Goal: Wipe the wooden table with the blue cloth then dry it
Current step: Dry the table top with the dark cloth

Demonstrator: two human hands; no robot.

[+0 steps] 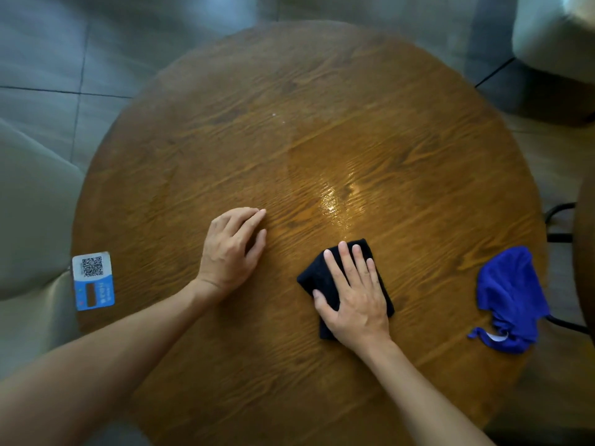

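The round wooden table (pixel 289 107) fills the view, with a wet shiny patch (pixel 335 194) near its middle. My right hand (pixel 354 291) lies flat, fingers spread, pressing a folded black cloth (pixel 357 249) onto the tabletop just below that patch. The blue cloth (pixel 508 297) lies crumpled and alone at the table's right edge, away from both hands. My left hand (pixel 233 249) rests on the wood left of centre with fingers loosely curled and nothing in it.
A QR-code card (pixel 93 280) is stuck at the table's left edge. Pale upholstered seats stand at the left (pixel 29 220) and top right (pixel 553 30). A second round table's edge (pixel 584 252) and dark metal legs show at the far right. Grey floor tiles surround.
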